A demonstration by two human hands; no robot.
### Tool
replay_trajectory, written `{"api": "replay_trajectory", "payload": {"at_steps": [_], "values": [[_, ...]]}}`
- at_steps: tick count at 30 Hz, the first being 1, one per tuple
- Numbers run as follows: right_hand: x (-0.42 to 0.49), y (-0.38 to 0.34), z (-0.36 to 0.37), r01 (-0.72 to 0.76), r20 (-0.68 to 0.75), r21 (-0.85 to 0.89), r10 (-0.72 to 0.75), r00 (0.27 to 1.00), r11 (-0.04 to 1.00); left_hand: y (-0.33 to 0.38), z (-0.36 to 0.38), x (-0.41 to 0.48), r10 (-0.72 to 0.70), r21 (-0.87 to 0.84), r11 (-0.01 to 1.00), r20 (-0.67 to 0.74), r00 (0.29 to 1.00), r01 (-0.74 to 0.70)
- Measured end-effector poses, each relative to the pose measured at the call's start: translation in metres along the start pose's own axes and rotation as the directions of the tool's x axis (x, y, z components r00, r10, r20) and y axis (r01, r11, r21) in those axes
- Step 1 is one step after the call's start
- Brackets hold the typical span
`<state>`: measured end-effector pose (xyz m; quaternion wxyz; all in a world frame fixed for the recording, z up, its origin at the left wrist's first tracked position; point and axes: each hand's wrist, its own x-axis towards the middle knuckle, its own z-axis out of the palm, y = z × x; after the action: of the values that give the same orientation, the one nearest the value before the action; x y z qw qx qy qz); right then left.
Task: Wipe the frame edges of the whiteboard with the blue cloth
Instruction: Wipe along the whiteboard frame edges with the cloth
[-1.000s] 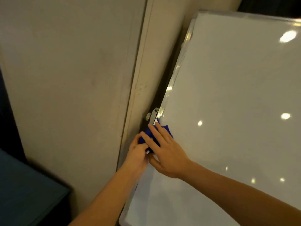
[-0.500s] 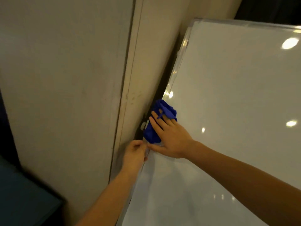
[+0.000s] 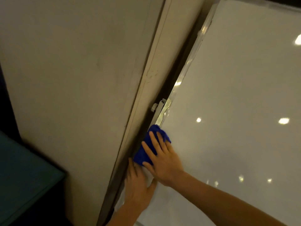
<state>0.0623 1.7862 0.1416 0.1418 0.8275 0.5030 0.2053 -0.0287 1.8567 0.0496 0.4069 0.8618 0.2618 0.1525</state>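
The blue cloth (image 3: 149,146) is lying bunched against the left frame edge (image 3: 193,53) of the whiteboard (image 3: 236,103), partly over the metal rail and partly on the white panel, just below a small grey bracket (image 3: 158,107) that is sticking out from the frame. The right hand (image 3: 162,158) is pressing flat on the cloth, fingers spread and stretched toward the bracket, palm resting on the board; it is not closing around the cloth but pinning it down. The left hand (image 3: 138,181) is sitting just below, touching the cloth's lower end, fingers loosely extended along the frame edge with the thumb lying on the panel; it is gripping nothing that can be made out. The board is leaning tilted, bright spots of light reflecting off it. A beige wall (image 3: 73,70) is running alongside the frame, and a dark teal surface (image 3: 24,176) is showing at the lower left.
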Motion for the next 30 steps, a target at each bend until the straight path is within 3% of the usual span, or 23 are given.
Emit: {"api": "replay_trajectory", "payload": {"at_steps": [2, 4, 6, 9, 12, 15, 17, 20, 22, 24, 25, 28, 30], "values": [[0.017, 0.032, -0.020, 0.095, 0.013, -0.110, -0.094, 0.996, 0.989, -0.002, 0.002, 0.000, -0.054, 0.005, 0.999, 0.019, 0.998, 0.054], [0.034, 0.071, -0.046, 0.116, 0.010, -0.213, -0.117, 0.993, 0.970, 0.005, -0.001, 0.002, -0.020, -0.040, 0.999, 0.026, 0.999, 0.021], [0.046, 0.105, -0.063, 0.058, -0.035, -0.256, -0.069, 0.997, 0.965, 0.015, -0.005, 0.006, 0.081, -0.058, 0.995, 0.026, 0.996, -0.079], [0.046, 0.107, -0.065, -0.092, -0.169, -0.189, 0.060, 0.984, 0.978, 0.030, -0.010, 0.016, 0.166, -0.049, 0.985, -0.011, 0.986, -0.167], [0.026, 0.075, -0.034, 0.113, -0.202, -0.132, -0.139, 0.969, 0.985, 0.038, -0.009, 0.022, 0.191, -0.014, 0.981, -0.097, 0.977, -0.193], [0.035, 0.097, -0.034, 0.280, -0.156, -0.164, -0.305, 0.939, 0.946, 0.049, -0.006, 0.024, 0.152, 0.002, 0.988, -0.120, 0.981, -0.153], [0.053, 0.128, -0.052, 0.257, -0.172, -0.215, -0.296, 0.940, 0.942, 0.061, -0.009, 0.031, 0.130, -0.009, 0.991, -0.131, 0.983, -0.132], [0.080, 0.179, -0.086, 0.192, -0.233, -0.285, -0.262, 0.936, 0.939, 0.096, -0.021, 0.049, 0.205, 0.047, 0.979, -0.192, 0.960, -0.199], [0.105, 0.207, -0.115, 0.044, -0.343, -0.283, -0.143, 0.928, 0.958, 0.124, -0.030, 0.064, 0.275, 0.088, 0.961, -0.254, 0.927, -0.261], [0.123, 0.219, -0.138, -0.088, -0.441, -0.169, 0.005, 0.898, 0.982, 0.148, -0.037, 0.076, 0.299, 0.146, 0.953, -0.298, 0.906, -0.267], [0.129, 0.223, -0.142, -0.064, -0.453, -0.132, -0.003, 0.891, 0.989, 0.160, -0.039, 0.082, 0.280, 0.169, 0.957, -0.324, 0.904, -0.236], [0.131, 0.208, -0.127, 0.327, -0.280, -0.213, -0.379, 0.882, 0.921, 0.180, -0.038, 0.089, 0.215, 0.233, 0.964, -0.395, 0.893, -0.129], [0.128, 0.213, -0.119, 0.448, -0.171, -0.221, -0.487, 0.857, 0.866, 0.197, -0.034, 0.095, 0.234, 0.297, 0.949, -0.430, 0.872, -0.108]]}}
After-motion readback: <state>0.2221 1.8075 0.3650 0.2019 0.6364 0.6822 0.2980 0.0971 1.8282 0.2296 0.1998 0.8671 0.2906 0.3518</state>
